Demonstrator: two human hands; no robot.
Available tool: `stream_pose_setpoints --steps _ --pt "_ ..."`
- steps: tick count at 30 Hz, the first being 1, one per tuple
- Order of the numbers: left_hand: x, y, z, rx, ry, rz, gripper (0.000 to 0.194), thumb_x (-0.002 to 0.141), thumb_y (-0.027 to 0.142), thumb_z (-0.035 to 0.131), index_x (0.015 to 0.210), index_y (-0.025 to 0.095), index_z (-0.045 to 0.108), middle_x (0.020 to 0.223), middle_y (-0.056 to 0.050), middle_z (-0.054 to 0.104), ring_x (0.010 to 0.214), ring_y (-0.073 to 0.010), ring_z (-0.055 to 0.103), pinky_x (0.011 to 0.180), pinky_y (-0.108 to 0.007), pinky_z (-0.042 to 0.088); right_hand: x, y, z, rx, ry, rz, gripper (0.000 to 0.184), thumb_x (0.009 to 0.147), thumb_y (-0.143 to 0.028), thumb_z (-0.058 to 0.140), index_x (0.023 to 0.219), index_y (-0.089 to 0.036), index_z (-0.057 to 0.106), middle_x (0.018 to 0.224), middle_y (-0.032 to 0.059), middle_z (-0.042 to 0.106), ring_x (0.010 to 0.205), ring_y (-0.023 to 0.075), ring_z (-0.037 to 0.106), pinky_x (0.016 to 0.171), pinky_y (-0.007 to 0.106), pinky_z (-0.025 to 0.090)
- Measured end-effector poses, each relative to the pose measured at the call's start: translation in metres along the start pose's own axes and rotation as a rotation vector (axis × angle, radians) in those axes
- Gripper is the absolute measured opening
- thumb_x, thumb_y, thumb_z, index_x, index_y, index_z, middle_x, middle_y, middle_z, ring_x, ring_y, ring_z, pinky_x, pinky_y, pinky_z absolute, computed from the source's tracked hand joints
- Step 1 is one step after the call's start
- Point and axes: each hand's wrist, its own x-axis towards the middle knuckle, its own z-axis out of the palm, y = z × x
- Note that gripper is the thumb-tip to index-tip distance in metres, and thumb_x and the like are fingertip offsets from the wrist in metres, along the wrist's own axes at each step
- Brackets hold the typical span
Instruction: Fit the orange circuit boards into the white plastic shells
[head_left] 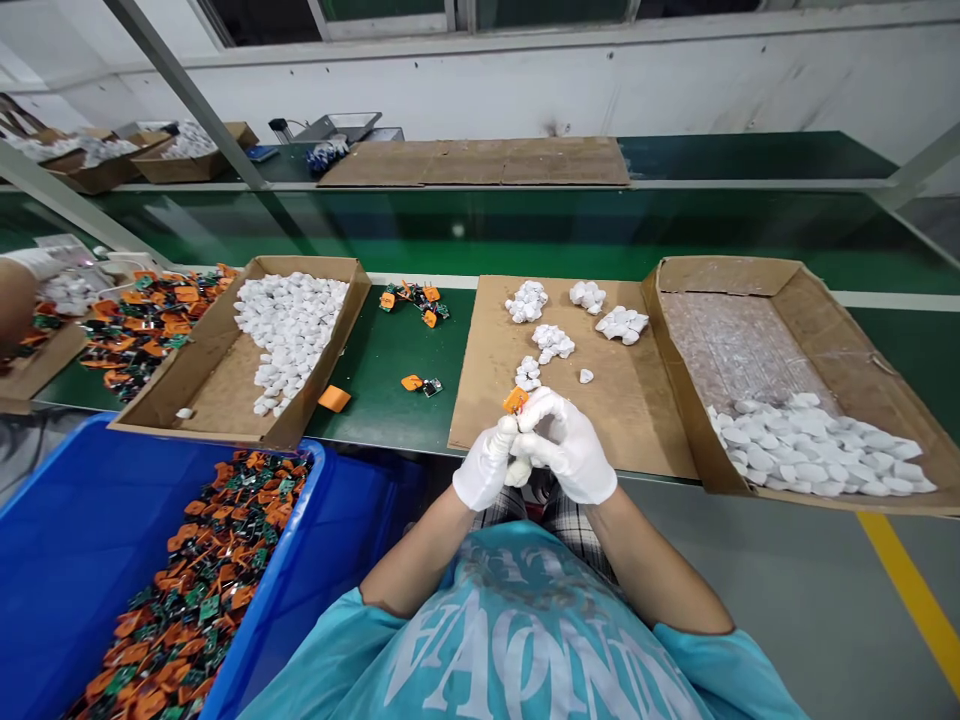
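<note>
In white gloves, my left hand (pixel 486 468) and my right hand (pixel 570 450) meet at the near edge of a cardboard sheet (pixel 637 400). Both are closed, fingertips pinched around a small part whose orange plastic piece (pixel 515 400) sticks up between them; the gloves cover the rest. Just beyond my fingers lies a small heap of white plastic pieces (pixel 527 374), with several more heaps behind it and a single white piece (pixel 586 376) to the right. On the green surface to the left are an orange part with a small circuit board (pixel 424 385) and a separate orange piece (pixel 334 399).
A cardboard tray of white pieces (pixel 206 405) stands left, another cardboard tray (pixel 862 345) right. A blue bin (pixel 52 560) at lower left holds orange parts with green boards. More such parts (pixel 150 320) are piled at far left, near another person's arm (pixel 15 300).
</note>
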Motion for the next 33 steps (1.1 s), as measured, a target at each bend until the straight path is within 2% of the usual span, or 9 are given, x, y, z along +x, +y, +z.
stream_pose_setpoints --steps 3,5,9,12,16,20,26,30,33 --pt "-0.001 0.004 0.001 -0.015 -0.005 0.016 0.080 0.072 0.088 0.019 0.042 0.020 0.045 0.032 0.000 0.036 0.034 -0.0091 0.036 0.039 -0.026 0.030 0.002 -0.002 -0.001 -0.044 0.019 0.030 0.027 0.079 -0.045 0.068 0.074 -0.022 0.057 0.071 -0.0011 0.057 0.061 0.0126 0.054 0.058 0.028 0.047" --pt "0.000 0.008 0.001 -0.044 0.051 0.025 0.079 0.073 0.088 0.019 0.042 0.020 0.044 0.032 0.000 0.036 0.034 -0.0093 0.037 0.039 -0.026 0.031 0.004 0.001 -0.004 -0.198 0.027 -0.077 0.021 0.082 -0.042 0.066 0.077 -0.022 0.061 0.075 0.0006 0.060 0.069 0.0148 0.059 0.066 0.030 0.049" --pt "0.004 0.013 -0.002 -0.065 0.226 -0.026 0.077 0.074 0.086 0.024 0.056 0.018 0.057 0.036 0.001 0.042 0.035 -0.0102 0.040 0.037 -0.024 0.031 0.007 0.011 -0.012 -0.511 -0.120 -0.363 0.018 0.083 -0.036 0.066 0.097 -0.025 0.066 0.095 0.0053 0.065 0.089 0.0204 0.063 0.079 0.036 0.050" --pt "0.007 0.013 -0.006 -0.091 0.165 -0.041 0.077 0.071 0.087 0.031 0.062 0.016 0.060 0.041 0.001 0.047 0.036 -0.0088 0.040 0.037 -0.023 0.031 0.009 0.016 -0.016 -0.662 -0.155 -0.413 0.021 0.084 -0.032 0.064 0.104 -0.026 0.066 0.096 0.0059 0.066 0.087 0.0212 0.063 0.076 0.036 0.051" --pt "0.008 0.013 -0.006 -0.140 0.043 0.004 0.073 0.072 0.084 0.037 0.068 0.016 0.061 0.039 0.005 0.038 0.035 -0.0075 0.034 0.037 -0.022 0.029 0.006 0.017 -0.013 -0.637 -0.060 -0.372 0.031 0.082 -0.031 0.066 0.113 -0.026 0.061 0.099 0.0052 0.068 0.091 0.0212 0.065 0.079 0.036 0.054" --pt "0.010 0.012 -0.005 -0.100 0.121 0.142 0.073 0.074 0.085 0.029 0.063 0.018 0.054 0.044 0.003 0.041 0.042 -0.0097 0.040 0.043 -0.024 0.036 0.000 0.016 -0.008 -0.644 0.098 -0.377 0.033 0.081 -0.031 0.068 0.113 -0.025 0.060 0.114 0.0071 0.065 0.106 0.0225 0.064 0.090 0.039 0.054" --pt "0.017 0.015 -0.008 0.018 0.278 0.321 0.066 0.065 0.082 0.052 0.077 0.018 0.061 0.075 -0.005 0.064 0.072 -0.0188 0.059 0.065 -0.031 0.050 -0.001 0.017 -0.004 -0.776 0.122 -0.531 0.032 0.084 -0.022 0.062 0.115 -0.027 0.060 0.116 0.0078 0.066 0.111 0.0236 0.062 0.093 0.042 0.053" --pt "0.018 0.018 -0.007 0.021 0.277 0.130 0.058 0.064 0.076 0.059 0.061 0.018 0.051 0.046 0.003 0.047 0.041 -0.0092 0.042 0.042 -0.024 0.037 0.005 0.020 -0.009 -0.727 0.054 -0.554 0.044 0.082 -0.020 0.062 0.125 -0.024 0.053 0.119 0.0098 0.064 0.114 0.0241 0.059 0.095 0.043 0.052" --pt "0.019 0.017 -0.010 0.063 0.103 -0.001 0.061 0.064 0.079 0.053 0.054 0.019 0.048 0.035 0.004 0.041 0.032 -0.0081 0.037 0.036 -0.023 0.028 0.010 0.021 -0.015 -0.709 -0.087 -0.521 0.047 0.084 -0.019 0.057 0.129 -0.024 0.052 0.116 0.0092 0.065 0.107 0.0230 0.062 0.089 0.040 0.053"
